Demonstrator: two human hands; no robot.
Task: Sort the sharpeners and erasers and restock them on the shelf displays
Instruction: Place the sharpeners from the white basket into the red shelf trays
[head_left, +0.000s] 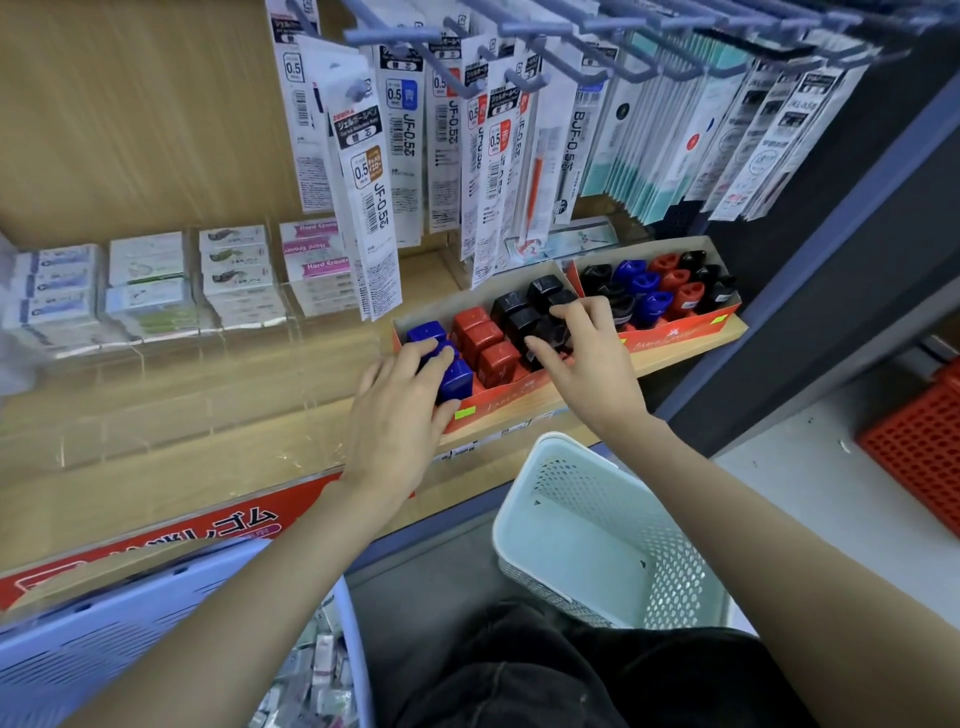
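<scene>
- Left hand (400, 415): reaches into the left end of the near display box (498, 401). Its fingers curve over the blue sharpeners (453, 375) and the thumb lies against the front one, so the hand grasps them.
- Right hand (592, 369): fingers spread and bent, with the fingertips (535, 344) on the black sharpeners (524, 312). Whether it pinches one or only touches them cannot be told.
- Near display box: red cardboard, standing on the wooden shelf (171, 467). It holds blue sharpeners at the left, red sharpeners (480, 338) in the middle and black sharpeners at the right.
- Second display box (680, 328): just beside the first, to its right. It holds rounded sharpeners (657, 291) in black, blue and red rows.
- Erasers (148, 283): stacked in columns behind clear dividers (218, 374), on the shelf to the left of the boxes.
- Refill packs (371, 187): hang from hooks above the shelf, the lowest reaching down in front of the erasers.
- White basket (675, 587): perforated, below the shelf edge beside the right forearm.
- Blue basket (93, 644): lower left, with small packaged items (322, 675) next to it, too blurred to identify.
- Red basket (924, 447): at the right edge, well apart from the hands.
</scene>
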